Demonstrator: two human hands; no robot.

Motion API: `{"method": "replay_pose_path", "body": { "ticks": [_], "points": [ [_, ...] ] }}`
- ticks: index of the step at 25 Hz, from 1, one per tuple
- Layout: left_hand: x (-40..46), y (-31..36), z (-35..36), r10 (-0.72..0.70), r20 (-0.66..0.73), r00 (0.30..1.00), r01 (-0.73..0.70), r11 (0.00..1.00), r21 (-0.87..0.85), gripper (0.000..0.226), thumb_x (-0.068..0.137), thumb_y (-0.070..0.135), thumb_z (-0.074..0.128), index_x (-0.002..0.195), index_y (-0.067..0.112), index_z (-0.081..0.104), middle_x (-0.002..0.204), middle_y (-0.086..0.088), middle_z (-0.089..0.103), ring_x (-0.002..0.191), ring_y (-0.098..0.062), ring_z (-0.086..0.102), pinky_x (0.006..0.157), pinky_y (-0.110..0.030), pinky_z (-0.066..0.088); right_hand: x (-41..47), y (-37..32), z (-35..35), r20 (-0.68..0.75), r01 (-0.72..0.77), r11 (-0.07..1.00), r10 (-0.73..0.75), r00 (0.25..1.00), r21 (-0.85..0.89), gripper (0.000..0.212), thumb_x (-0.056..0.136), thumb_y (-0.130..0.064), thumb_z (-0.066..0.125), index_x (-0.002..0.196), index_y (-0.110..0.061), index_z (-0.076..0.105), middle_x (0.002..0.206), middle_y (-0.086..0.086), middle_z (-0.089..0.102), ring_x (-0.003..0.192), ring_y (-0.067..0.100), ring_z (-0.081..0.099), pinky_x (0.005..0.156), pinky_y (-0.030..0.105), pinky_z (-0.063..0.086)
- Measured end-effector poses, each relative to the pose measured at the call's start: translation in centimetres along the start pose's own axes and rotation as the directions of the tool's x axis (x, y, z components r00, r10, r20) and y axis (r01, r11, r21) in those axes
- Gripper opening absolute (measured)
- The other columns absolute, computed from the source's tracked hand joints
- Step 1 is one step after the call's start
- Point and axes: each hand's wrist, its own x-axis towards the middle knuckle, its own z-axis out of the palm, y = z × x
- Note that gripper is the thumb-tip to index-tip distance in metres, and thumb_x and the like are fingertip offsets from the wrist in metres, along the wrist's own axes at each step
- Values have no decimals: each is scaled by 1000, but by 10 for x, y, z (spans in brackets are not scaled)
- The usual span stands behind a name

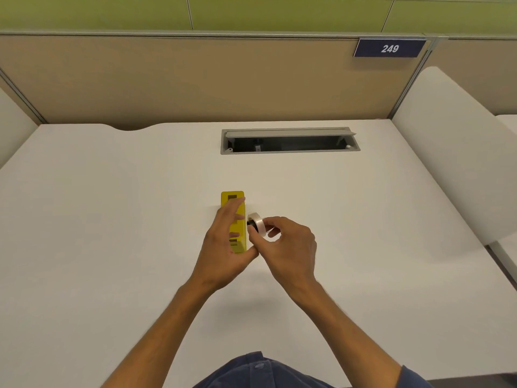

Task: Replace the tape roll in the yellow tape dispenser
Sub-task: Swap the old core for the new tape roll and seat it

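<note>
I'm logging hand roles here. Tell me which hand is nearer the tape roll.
Right. The right hand pinches the tape roll in its fingertips, just right of the yellow dispenser. The left hand holds the dispenser, beside the roll but not on it.

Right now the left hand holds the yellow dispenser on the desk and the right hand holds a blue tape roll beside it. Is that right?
Not quite: the tape roll is white, not blue, as the head view shows. The left hand holds the yellow dispenser on the desk; the right hand holds the roll beside it.
</note>
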Motion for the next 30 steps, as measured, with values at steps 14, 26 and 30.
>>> {"method": "replay_pose_path", "body": {
  "ticks": [14,26,30],
  "points": [
    [9,-11,0,-6,47,999,5,1000,23,49,80,20,71,121,40,54,110,31,55,101,9,58,87,-8,45,5,5,13,21,-6,993,8,1000,-118,26,83,-53,62,90,-30,72,85,-14,73,76,3,65,63,23,47],
    [16,-46,-2,-68,10,998,68,998,17,69,78,26,74,138,36,42,130,31,43,108,7,52,83,-9,46,26,6,36,101,-28,992,40,994,-121,31,83,-55,59,87,-28,73,82,-12,73,76,6,65,65,27,48],
    [4,-80,-9,-1,-98,995,26,969,247,58,82,38,65,135,25,46,139,3,52,124,-14,51,99,-31,46,43,9,51,112,-46,989,61,992,-139,31,83,-55,58,87,-28,73,82,-12,73,76,6,65,63,26,45]
  ]
}}
